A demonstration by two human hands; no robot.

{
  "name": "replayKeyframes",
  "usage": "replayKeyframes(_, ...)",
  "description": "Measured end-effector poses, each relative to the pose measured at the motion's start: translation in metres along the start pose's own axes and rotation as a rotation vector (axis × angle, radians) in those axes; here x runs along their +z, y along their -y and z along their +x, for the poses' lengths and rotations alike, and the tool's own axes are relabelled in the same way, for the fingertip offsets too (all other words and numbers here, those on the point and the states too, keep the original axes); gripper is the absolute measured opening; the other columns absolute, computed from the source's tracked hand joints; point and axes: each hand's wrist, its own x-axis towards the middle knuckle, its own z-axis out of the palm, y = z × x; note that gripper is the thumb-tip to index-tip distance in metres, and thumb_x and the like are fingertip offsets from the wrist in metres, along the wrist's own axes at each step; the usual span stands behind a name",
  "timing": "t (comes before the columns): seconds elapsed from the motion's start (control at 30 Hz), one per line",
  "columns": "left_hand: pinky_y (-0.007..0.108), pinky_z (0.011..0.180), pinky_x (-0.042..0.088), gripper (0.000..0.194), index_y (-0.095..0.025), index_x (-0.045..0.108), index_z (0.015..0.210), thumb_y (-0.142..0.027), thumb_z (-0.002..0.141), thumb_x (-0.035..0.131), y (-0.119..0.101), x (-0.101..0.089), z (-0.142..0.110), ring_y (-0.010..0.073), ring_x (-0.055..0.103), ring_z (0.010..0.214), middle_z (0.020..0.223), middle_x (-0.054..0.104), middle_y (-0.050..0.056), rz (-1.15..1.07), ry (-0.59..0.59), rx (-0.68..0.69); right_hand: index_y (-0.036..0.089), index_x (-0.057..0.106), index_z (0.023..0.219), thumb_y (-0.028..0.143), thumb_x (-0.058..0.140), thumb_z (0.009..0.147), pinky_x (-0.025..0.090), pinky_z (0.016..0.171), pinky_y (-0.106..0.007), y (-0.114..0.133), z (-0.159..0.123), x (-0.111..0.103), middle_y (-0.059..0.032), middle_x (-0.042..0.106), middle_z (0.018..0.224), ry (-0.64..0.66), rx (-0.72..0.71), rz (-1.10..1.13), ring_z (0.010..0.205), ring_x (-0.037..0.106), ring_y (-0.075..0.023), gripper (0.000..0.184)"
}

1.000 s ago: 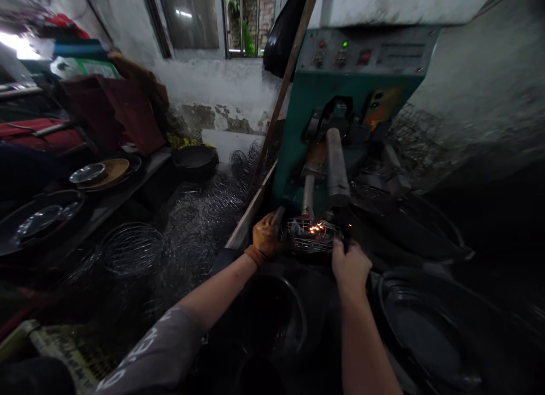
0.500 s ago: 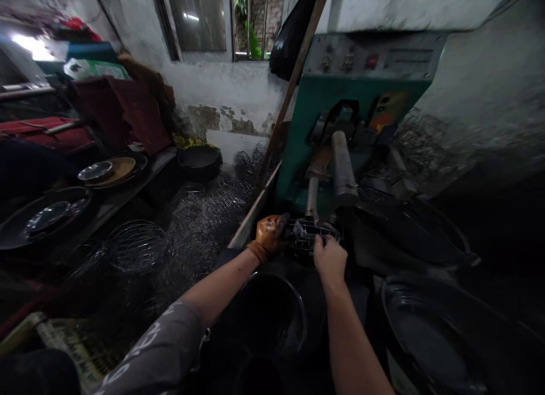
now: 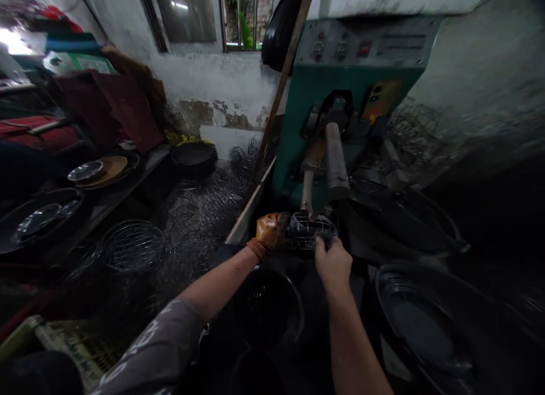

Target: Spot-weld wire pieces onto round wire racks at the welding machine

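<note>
A small wire basket (image 3: 310,232) sits under the metal arms (image 3: 335,162) of a green welding machine (image 3: 340,100). My left hand (image 3: 269,231), in an orange glove, grips the basket's left side. On the basket's right front edge my bare right hand (image 3: 332,262) is closed, fingers curled round the wire. No sparks show at the arms.
Heaps of wire baskets (image 3: 204,213) lie left of the machine, one round basket (image 3: 133,245) nearer. Dark basins (image 3: 426,321) stand at the right, a black bucket (image 3: 266,310) below my arms. A wooden pole (image 3: 281,83) leans by the machine. Bowls and plates (image 3: 97,171) fill a left shelf.
The sparks seen a second ago have gone out. My right hand has shifted left along the basket's front edge; my left hand keeps its grip.
</note>
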Motion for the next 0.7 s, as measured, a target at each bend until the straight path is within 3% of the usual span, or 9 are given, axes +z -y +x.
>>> replayKeyframes(0.27,0.048,0.093,0.052,0.065,-0.018,0.061,0.133,-0.052,0.078,0.070,-0.016,-0.010,-0.003,0.0349,0.065,0.109,0.121,0.070,0.014,0.031,0.119,-0.022,-0.001,0.052,0.138,0.050,0.056,0.099,0.052,0.083,-0.039,0.024,0.003,-0.011,-0.0264,0.074,0.105,0.185,0.183,-0.115,0.101,0.072,-0.0371,0.065)
replayKeyframes(0.5,0.047,0.094,0.052,0.055,-0.016,0.064,0.128,-0.044,0.080,0.069,-0.028,-0.010,-0.008,0.0340,0.066,0.108,0.119,0.071,0.013,0.010,0.117,-0.036,-0.002,0.054,0.134,0.047,0.054,0.099,0.054,0.087,-0.045,0.027,0.004,-0.013,-0.0316,0.071,0.111,0.185,0.232,-0.141,0.106,0.072,-0.0408,0.060)
replayKeyframes(0.7,0.047,0.089,0.054,0.057,-0.016,0.065,0.125,-0.046,0.077,0.072,-0.025,-0.010,-0.009,0.0343,0.067,0.104,0.115,0.072,0.014,0.024,0.103,-0.031,-0.003,0.055,0.133,0.049,0.052,0.098,0.054,0.085,-0.046,0.024,0.005,-0.009,-0.0305,0.072,0.105,0.194,0.204,-0.101,0.104,0.072,-0.0406,0.062)
